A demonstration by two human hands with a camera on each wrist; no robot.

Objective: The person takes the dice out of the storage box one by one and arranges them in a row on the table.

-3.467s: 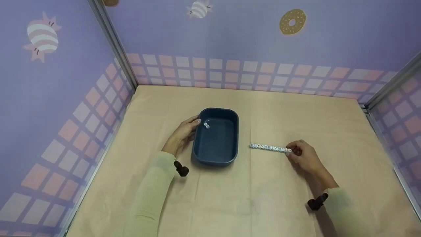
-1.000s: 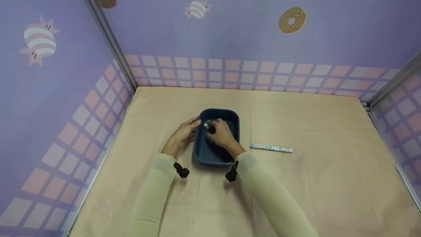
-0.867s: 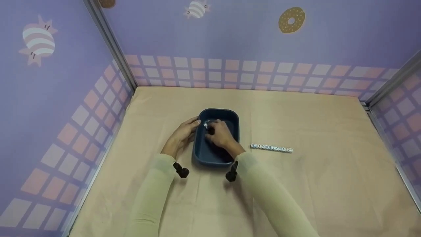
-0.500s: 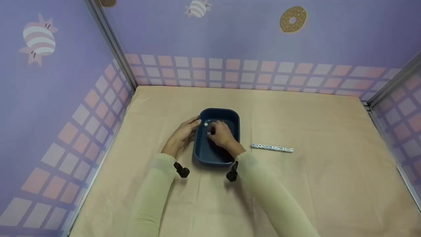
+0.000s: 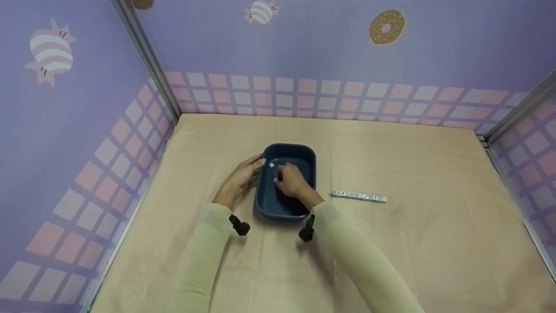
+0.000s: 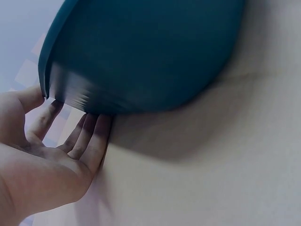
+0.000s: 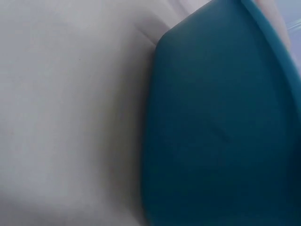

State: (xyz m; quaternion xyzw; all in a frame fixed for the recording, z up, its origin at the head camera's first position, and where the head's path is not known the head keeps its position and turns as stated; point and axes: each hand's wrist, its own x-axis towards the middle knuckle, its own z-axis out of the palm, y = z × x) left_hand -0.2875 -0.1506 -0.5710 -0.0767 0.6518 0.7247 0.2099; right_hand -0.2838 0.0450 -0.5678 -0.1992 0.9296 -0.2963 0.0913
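Observation:
A dark blue rectangular tray (image 5: 284, 208) stands on the cloth. My left hand (image 5: 241, 178) holds its left side, thumb at the rim and fingers against the outer wall, as the left wrist view shows. My right hand (image 5: 293, 179) is inside the tray with curled fingers, and a small white die (image 5: 276, 179) shows at its fingertips. Another white die (image 5: 272, 165) lies on the tray floor near the upper left corner. The right wrist view shows only the tray's outer wall (image 7: 211, 117); the right fingers are hidden there.
A straight row of white dice (image 5: 359, 196) lies on the beige cloth (image 5: 434, 243) right of the tray. Patterned purple walls (image 5: 304, 48) enclose the back and sides of the table.
My right hand has left the dice row and reached into the tray. One of the two dice there has come away from the other, towards me. The left hand stays on the tray.

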